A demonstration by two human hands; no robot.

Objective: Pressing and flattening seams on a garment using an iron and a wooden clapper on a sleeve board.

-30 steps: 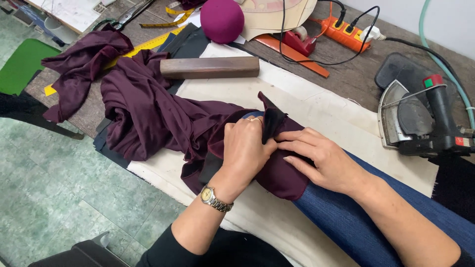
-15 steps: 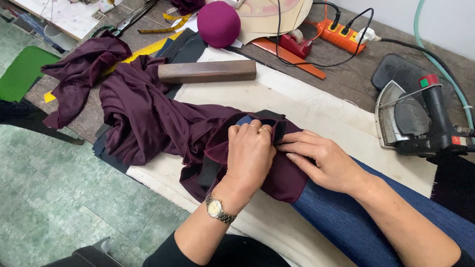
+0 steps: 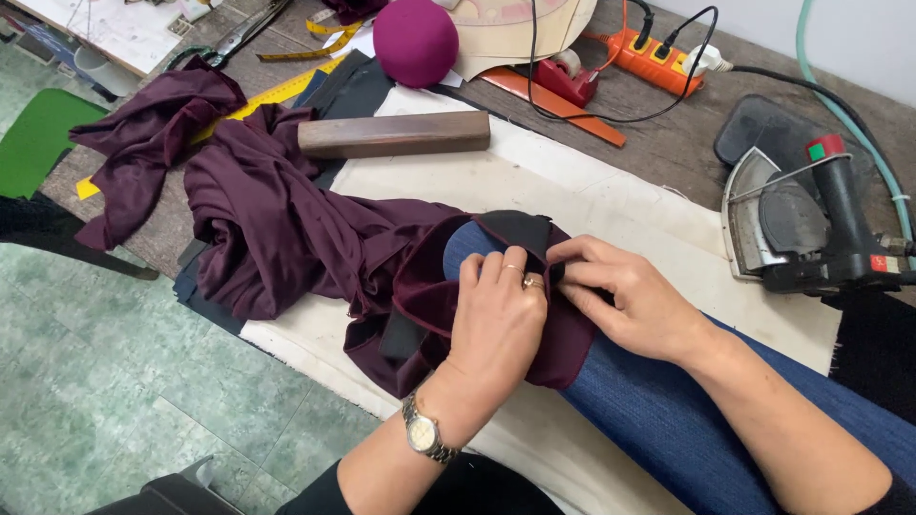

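Two hands at centre frame, both pressed onto one maroon garment [image 3: 286,229] pulled over one blue padded sleeve board [image 3: 668,420] running to the lower right. Left hand [image 3: 496,324], with one wristwatch [image 3: 422,435] and one ring, lying flat, fingers together, tips bearing down on a dark folded edge at the board's rounded end. Right hand [image 3: 634,300] just beside it, thumb and forefinger pinched shut on that same dark fold. Rest of garment heaped toward the upper left. One wooden block [image 3: 393,133] above the heap, one round magenta ball [image 3: 415,40] at upper centre, one yellow ruler [image 3: 277,93] upper left, one orange power strip [image 3: 654,55] at top, one iron [image 3: 797,219] at right edge.

Compared with half a second ago: fingertips drawn closer together on the fold, the blue end of the board more exposed beside the left fingers, whole view shifted slightly lower and nearer.
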